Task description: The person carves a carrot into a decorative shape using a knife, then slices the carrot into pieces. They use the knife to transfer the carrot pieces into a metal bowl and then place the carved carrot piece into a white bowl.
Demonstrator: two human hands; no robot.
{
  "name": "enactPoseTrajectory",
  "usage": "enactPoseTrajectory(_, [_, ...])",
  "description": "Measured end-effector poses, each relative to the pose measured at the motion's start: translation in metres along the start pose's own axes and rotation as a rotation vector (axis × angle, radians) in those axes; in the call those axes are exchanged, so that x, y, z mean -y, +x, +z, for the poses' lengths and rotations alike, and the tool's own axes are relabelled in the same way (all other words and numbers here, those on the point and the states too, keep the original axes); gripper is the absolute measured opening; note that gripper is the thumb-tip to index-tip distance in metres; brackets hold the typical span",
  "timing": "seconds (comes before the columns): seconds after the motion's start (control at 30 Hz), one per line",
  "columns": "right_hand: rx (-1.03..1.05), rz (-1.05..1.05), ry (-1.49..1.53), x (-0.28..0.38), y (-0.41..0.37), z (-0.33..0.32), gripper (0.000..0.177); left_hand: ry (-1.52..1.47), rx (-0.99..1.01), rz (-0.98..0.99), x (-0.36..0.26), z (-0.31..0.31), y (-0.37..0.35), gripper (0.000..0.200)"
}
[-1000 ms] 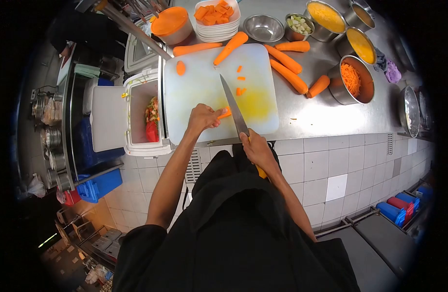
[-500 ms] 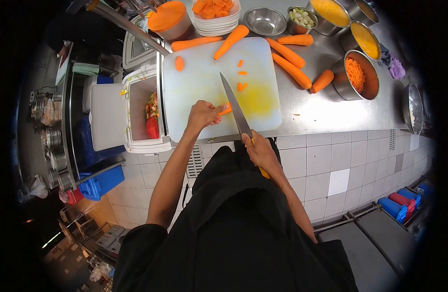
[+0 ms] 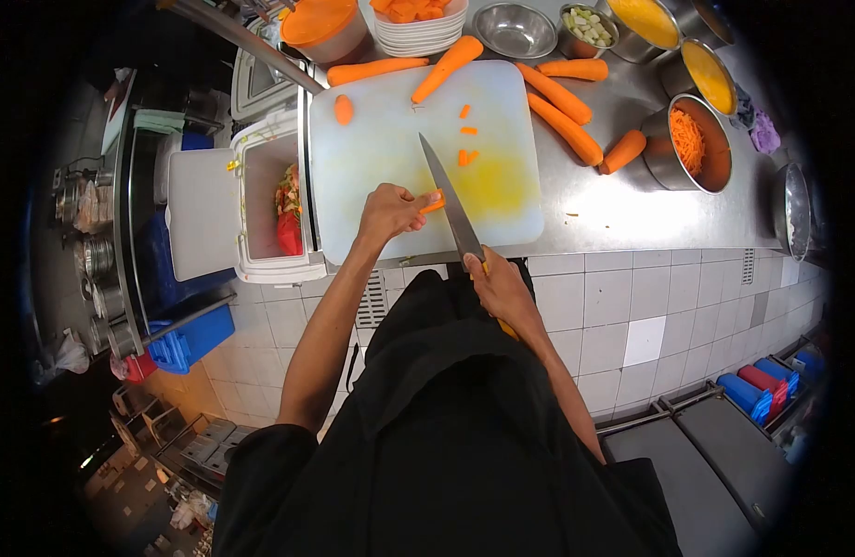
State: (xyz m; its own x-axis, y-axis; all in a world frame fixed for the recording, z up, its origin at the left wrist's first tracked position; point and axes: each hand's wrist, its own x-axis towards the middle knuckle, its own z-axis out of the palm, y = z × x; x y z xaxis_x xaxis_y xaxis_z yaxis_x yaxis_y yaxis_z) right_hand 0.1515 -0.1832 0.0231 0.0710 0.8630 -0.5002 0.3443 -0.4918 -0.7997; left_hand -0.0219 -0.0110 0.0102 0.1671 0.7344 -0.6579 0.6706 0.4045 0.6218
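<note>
My left hand (image 3: 390,212) pinches a small carrot piece (image 3: 434,202) over the white cutting board (image 3: 381,139). Close to that piece runs the long blade of a kitchen knife (image 3: 452,202), pointing away from me. Its yellow handle is wrapped in the fingers of my right hand (image 3: 502,289), at the board's near edge. Several little carrot bits (image 3: 466,158) lie right of the blade, beside a yellow stain. A carrot end (image 3: 344,110) rests at the upper left of the board, and a whole carrot (image 3: 447,70) lies across its far edge.
More whole carrots (image 3: 565,130) lie on the steel counter to the right. Behind them stand a pot of shredded carrot (image 3: 687,144), an empty steel bowl (image 3: 515,31) and pots of yellow contents (image 3: 708,79). An open white bin (image 3: 260,209) with scraps adjoins the board's left side.
The camera view has shifted slightly. The carrot piece in my left hand has tilted a little beside the blade. Both hands keep their holds, and the loose bits lie as before.
</note>
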Motion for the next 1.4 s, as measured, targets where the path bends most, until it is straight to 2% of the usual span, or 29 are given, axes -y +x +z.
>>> enactPoseTrajectory(0.23, [-0.100, -0.057, -0.078, 0.003, -0.004, 0.002, 0.035, 0.000, -0.008, -0.006, 0.001, 0.000, 0.001, 0.056])
enactPoseTrajectory(0.57, [-0.070, -0.006, -0.118, 0.009, -0.007, -0.002, 0.036, 0.034, -0.001, -0.009, -0.002, 0.000, -0.002, 0.053])
enactPoseTrajectory(0.77, [-0.086, -0.071, -0.114, 0.010, 0.001, -0.002, 0.038, 0.038, -0.003, 0.012, -0.002, -0.001, -0.003, 0.055])
enactPoseTrajectory(0.83, [0.046, 0.093, -0.034, 0.019, 0.004, -0.006, 0.045, 0.038, -0.008, 0.024, -0.002, -0.002, -0.003, 0.055])
enactPoseTrajectory(0.97, [0.083, 0.079, -0.035, 0.019, 0.011, -0.009, 0.044, 0.041, -0.010, 0.006, -0.003, -0.001, 0.000, 0.055])
enactPoseTrajectory(1.03, [0.153, 0.187, 0.070, 0.034, 0.008, -0.015, 0.040, 0.058, -0.005, -0.012, -0.003, -0.001, 0.000, 0.055])
enactPoseTrajectory(1.4, [0.198, 0.185, 0.260, 0.025, 0.021, -0.014, 0.036, 0.026, -0.008, 0.004, -0.001, -0.001, -0.002, 0.056])
